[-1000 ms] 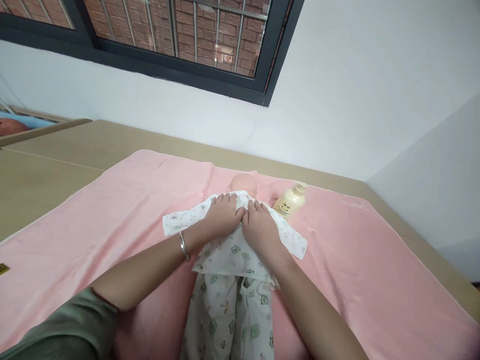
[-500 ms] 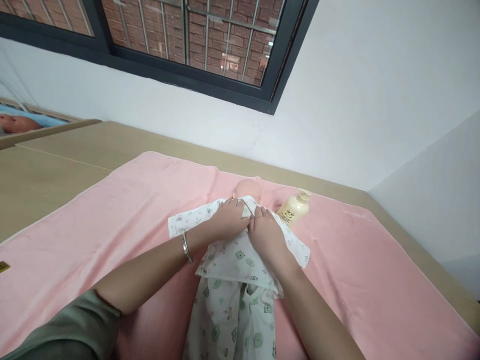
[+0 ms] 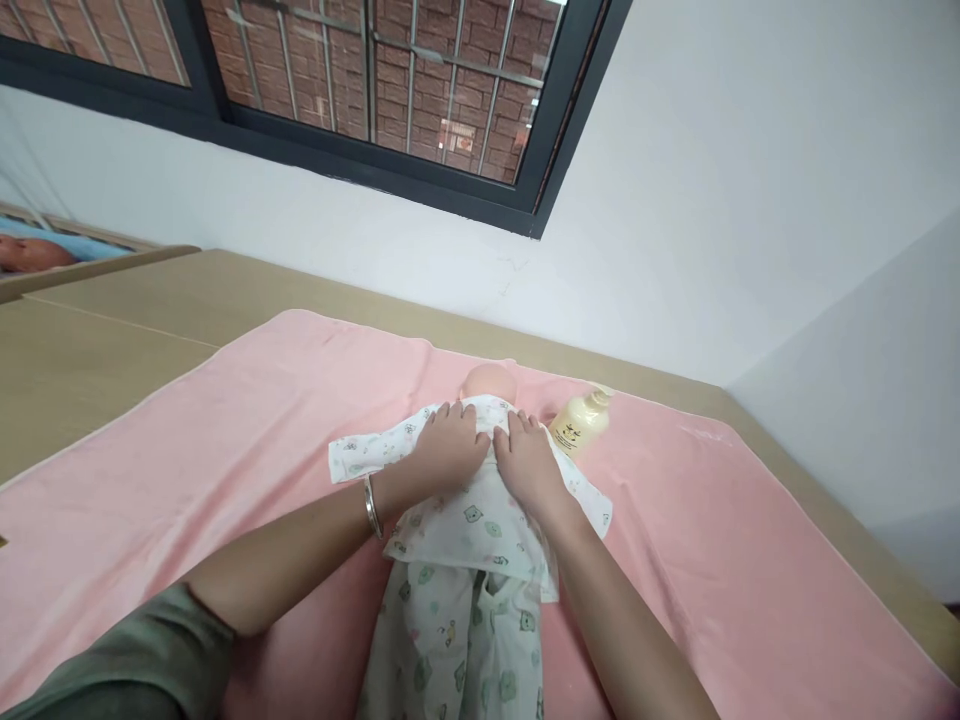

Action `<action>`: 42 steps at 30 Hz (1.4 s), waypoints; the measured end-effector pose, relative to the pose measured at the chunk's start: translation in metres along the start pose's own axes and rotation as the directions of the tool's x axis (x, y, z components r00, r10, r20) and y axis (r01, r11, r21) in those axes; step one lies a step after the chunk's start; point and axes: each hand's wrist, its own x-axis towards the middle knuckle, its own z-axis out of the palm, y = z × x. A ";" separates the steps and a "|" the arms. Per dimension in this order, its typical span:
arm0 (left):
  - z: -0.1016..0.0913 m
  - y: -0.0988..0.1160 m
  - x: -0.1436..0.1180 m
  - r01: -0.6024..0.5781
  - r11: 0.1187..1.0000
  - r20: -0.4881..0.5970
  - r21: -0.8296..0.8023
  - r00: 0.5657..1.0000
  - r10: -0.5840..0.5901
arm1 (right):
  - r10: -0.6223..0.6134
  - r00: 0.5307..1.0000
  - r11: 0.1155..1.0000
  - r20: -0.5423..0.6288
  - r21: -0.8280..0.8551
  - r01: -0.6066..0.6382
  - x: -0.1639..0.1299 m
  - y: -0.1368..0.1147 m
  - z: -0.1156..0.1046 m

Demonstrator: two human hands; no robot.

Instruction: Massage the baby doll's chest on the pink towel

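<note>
A baby doll lies on a pink blanket (image 3: 225,440), its bare head (image 3: 489,381) toward the wall. It wears a white printed baby shirt (image 3: 472,530), with sleeves spread to both sides, and white printed trousers (image 3: 450,640). My left hand (image 3: 450,445) lies flat on the upper left of the shirt, fingers stretched toward the head. On the upper right of the shirt rests my right hand (image 3: 526,460), its fingers also extended. A small gap shows white cloth between the two hands.
A cream pump bottle (image 3: 581,420) leans to the right of the doll's shoulder. The blanket covers a wooden tabletop (image 3: 112,330) that meets a white wall below a barred window (image 3: 375,90). At far left, a second doll (image 3: 34,254) lies on something blue.
My hands have moved slightly apart on the shirt's chest, and their fingers lie flatter. The whole view has shifted a little; the doll and bottle stay in place.
</note>
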 end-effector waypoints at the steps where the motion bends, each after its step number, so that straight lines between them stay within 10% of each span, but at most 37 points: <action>1: -0.001 -0.004 0.003 0.010 1.000 0.017 0.007 1.000 -0.010 | 0.002 1.000 1.000 0.012 -0.019 -0.002 -0.005 -0.006 -0.001; 7: -0.001 -0.004 0.005 -0.058 0.994 0.054 0.097 0.997 0.053 | -0.041 0.999 0.999 0.026 -0.001 0.041 -0.013 -0.014 -0.003; 11: -0.006 0.002 0.004 0.107 0.994 0.039 0.015 0.993 -0.108 | -0.076 0.997 0.990 -0.034 0.114 0.079 0.005 0.011 0.000; 21: -0.058 -0.022 0.017 0.209 0.951 0.243 -0.230 0.958 -0.151 | -0.129 0.955 0.973 -0.268 0.150 0.174 -0.011 -0.005 -0.006; 26: -0.076 -0.019 0.012 0.220 0.923 0.176 -0.316 0.969 -0.171 | -0.240 0.966 0.967 -0.101 0.069 0.247 -0.024 -0.023 0.002; 32: -0.082 -0.012 0.005 0.243 0.869 0.154 -0.432 0.969 -0.195 | -0.224 0.918 0.968 -0.327 0.039 0.250 -0.026 -0.022 -0.001; 38: -0.080 -0.010 0.003 0.334 0.844 0.090 -0.420 0.941 -0.327 | -0.230 0.970 0.970 -0.084 0.056 0.235 -0.028 -0.023 -0.002; 42: -0.077 -0.013 0.005 0.327 0.859 0.079 -0.393 0.943 -0.323 | -0.222 0.956 0.967 -0.191 0.080 0.241 -0.031 -0.022 -0.002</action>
